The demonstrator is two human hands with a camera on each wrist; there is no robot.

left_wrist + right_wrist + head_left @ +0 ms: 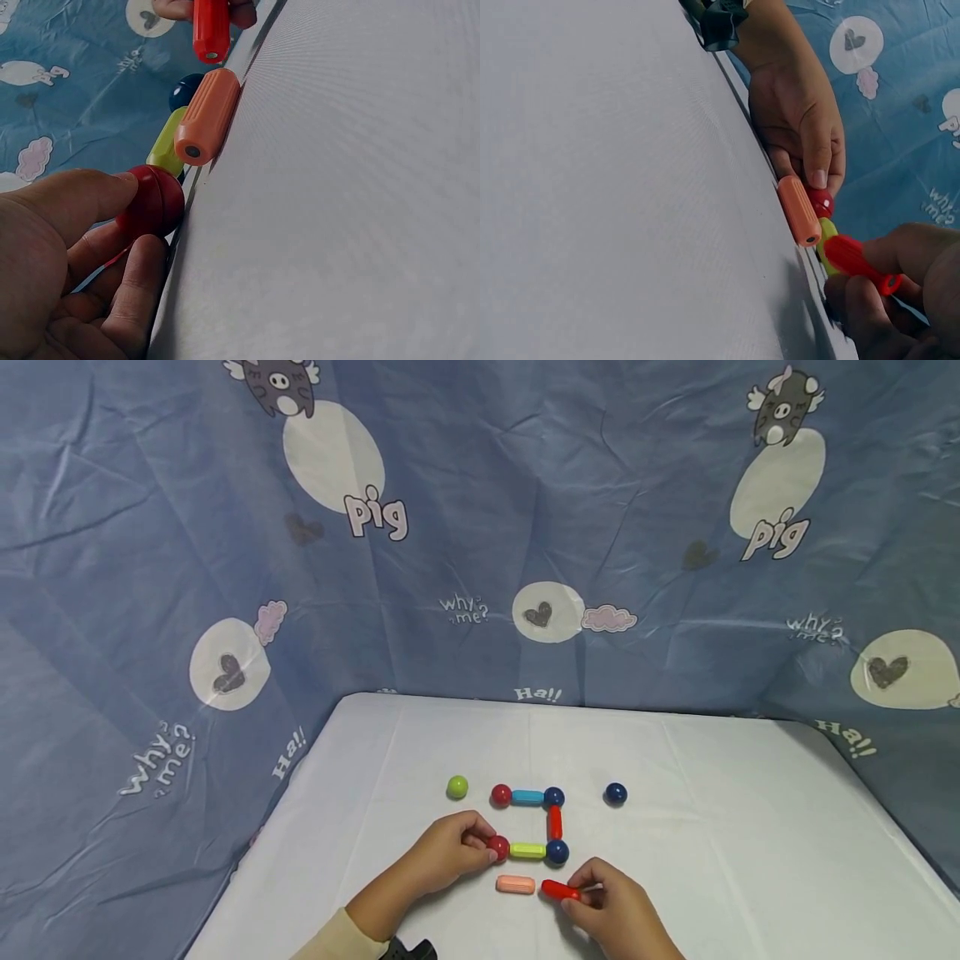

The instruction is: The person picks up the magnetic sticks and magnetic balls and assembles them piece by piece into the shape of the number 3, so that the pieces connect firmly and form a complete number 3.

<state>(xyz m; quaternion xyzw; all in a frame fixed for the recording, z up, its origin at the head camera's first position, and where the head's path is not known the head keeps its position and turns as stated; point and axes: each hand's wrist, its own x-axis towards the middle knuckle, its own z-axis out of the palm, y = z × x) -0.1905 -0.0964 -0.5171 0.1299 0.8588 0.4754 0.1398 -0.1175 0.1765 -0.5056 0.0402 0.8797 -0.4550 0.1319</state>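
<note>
White cloth covers the table [720, 835]; blue printed fabric [450, 543] behind. Left hand [452, 852]: thumb and fingers pinching the near red ball [501, 848], which sits at the open end of a joined chain. From it, running right: lime rod [528, 851], then near navy ball [557, 852]. Chain turns away from the person along the upper red rod [555, 823] to the far navy ball [554, 797], then back left by a sky-blue rod [528, 797] to the far red ball [501, 795]. Right hand [617, 906]: grasping a loose red rod [557, 890] between thumb and fingers, nearer the person than the chain. Salmon rod [515, 884] lies just left of that rod, apart from it. Outliers: green ball [457, 787] left of the chain, lone navy ball [616, 793] to its right.
</note>
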